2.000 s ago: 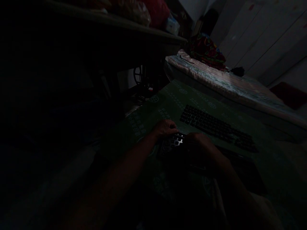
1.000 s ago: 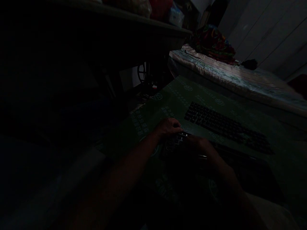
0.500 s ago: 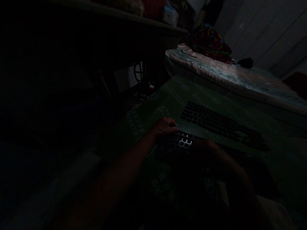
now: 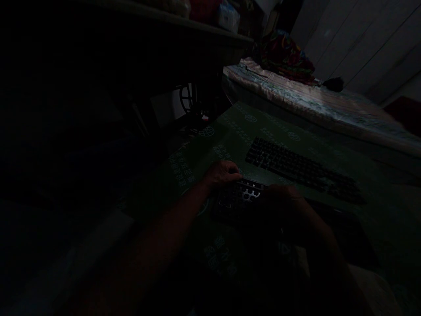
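Observation:
In the dim head view, a dark keyboard base (image 4: 251,193) with rows of bright-edged key holes lies on a green printed sheet (image 4: 226,131). My left hand (image 4: 223,172) is closed at the base's far left edge, thumb and fingers together on the rim. Over the middle of the base is my right hand (image 4: 286,199), curled with the fingers downward. Deep shadow hides its fingertips and whatever is in them. Beyond both hands lies a separate black panel of keyboard keys (image 4: 302,169), apart from the base.
At the upper left stands a dark table (image 4: 197,27) with bags and a packet (image 4: 228,17) on it. A bed with a patterned sheet (image 4: 305,96) runs along the back right, bearing a heap of colourful cloth (image 4: 286,57). A spoked wheel (image 4: 187,98) shows beneath the table.
The whole view has shifted slightly, so everything sits a little farther left. My right hand has moved slightly over the keyboard base; my left hand stays at its edge.

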`<state>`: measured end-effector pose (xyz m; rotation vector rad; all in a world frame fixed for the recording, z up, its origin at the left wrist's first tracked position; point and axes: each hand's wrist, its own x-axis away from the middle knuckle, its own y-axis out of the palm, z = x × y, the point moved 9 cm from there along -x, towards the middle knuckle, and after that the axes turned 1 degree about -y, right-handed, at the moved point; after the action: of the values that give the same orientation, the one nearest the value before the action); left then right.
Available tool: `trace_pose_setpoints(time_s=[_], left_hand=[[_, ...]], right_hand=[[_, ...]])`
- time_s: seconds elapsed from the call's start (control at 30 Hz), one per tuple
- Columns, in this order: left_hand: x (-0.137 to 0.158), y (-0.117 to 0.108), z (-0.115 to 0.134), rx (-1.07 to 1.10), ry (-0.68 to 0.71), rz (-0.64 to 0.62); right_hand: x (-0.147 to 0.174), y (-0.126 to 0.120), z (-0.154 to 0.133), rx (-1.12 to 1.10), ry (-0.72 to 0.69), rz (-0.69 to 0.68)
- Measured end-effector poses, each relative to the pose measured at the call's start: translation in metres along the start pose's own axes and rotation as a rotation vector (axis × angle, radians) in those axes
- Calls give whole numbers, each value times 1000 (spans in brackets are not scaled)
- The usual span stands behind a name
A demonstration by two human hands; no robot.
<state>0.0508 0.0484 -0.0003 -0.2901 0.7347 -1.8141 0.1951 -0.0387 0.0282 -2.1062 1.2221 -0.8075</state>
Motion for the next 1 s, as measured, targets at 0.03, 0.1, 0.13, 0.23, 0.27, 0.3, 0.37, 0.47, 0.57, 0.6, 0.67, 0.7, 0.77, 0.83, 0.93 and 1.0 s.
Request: trace_pose_setpoints(time_s=[0.03, 0.1, 0.13, 0.23, 0.27, 0.3, 0.37, 0.47, 0.57, 0.6, 0.67, 0.7, 0.77, 0.83, 0.93, 1.0], left_hand=[[0, 0, 0, -3, 2, -1], [0, 0, 0, -13, -3, 2], [0, -1, 0, -17, -7, 1], [0, -1, 0, -22, -23, 0], [1, -1, 1, -21, -27, 0], [1, -1, 1, -18, -29, 1], [1, -2, 2, -11, -24, 7], [1, -2, 4, -2, 2, 9], [1, -2, 3, -2, 10, 8], [0, -2, 3, -6, 4, 8], [0, -1, 1, -11, -8, 5], [0, -1, 1, -12, -12, 4], [0, -1, 0, -8, -17, 10], [0, -1, 0, -7, -21, 9], [0, 0, 0, -11, -13, 1], [0, -1, 1, -19, -5, 0]], right_hand=[[-1, 0, 2, 19, 2, 8], [-4, 4, -2, 55, -37, -16], [-4, 7, -6, 66, -66, -38], [-5, 11, -16, 42, -126, -57], [-5, 9, -18, 36, -132, -41], [-6, 7, -19, 35, -133, -17], [-5, 3, -19, 37, -123, 22], [-4, 9, -20, 16, -125, -27], [-2, 18, -23, -58, -143, -81], [-3, 16, -22, -77, -131, -64], [-5, 9, -12, -81, -78, -1], [-5, 4, -6, -75, -50, 24], [-6, -3, 7, -71, -12, 27], [-5, -8, 18, -77, 19, 11], [-4, -14, 23, -74, 77, 49], [-5, -13, 17, -99, 54, 95]])
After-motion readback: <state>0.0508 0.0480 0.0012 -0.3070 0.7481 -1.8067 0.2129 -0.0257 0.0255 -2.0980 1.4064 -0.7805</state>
